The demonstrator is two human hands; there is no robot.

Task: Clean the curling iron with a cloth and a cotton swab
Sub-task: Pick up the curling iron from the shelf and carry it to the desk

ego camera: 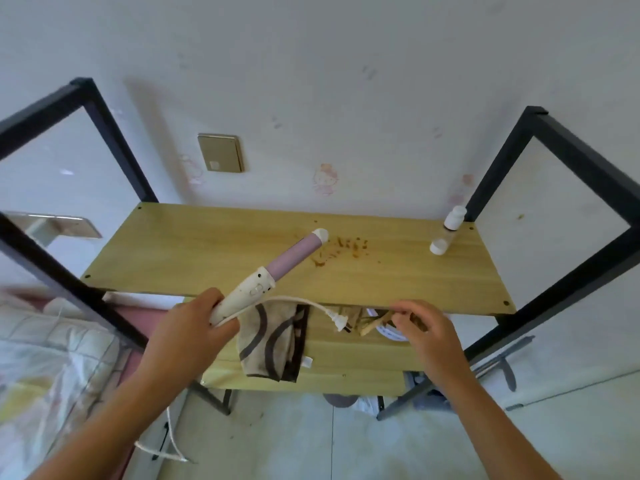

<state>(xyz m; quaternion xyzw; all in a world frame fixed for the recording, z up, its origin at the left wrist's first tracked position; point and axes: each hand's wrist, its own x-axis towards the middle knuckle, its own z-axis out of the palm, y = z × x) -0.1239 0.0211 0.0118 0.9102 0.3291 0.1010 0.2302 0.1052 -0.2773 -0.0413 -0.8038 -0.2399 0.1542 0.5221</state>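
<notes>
My left hand [194, 320] grips the cream handle of the curling iron [273, 271]. Its pink barrel slants up to the right over the upper wooden shelf [398, 282], white tip near a patch of brown stains [346, 249]. A beige cloth [273, 344] with brown curves hangs below the same hand, and the iron's white cord ends in a plug [341, 323]. My right hand [426, 334] hovers at the shelf's front edge, thumb and fingers pinching a thin tan stick, apparently a cotton swab [375, 323]; its tips are blurred.
Two small white-capped bottles [448, 230] stand at the shelf's back right. A white round container [389, 333] sits on the lower shelf [346, 368] under my right hand. Black frame posts [561, 188] rise on both sides. Bedding [45, 358] lies to the left.
</notes>
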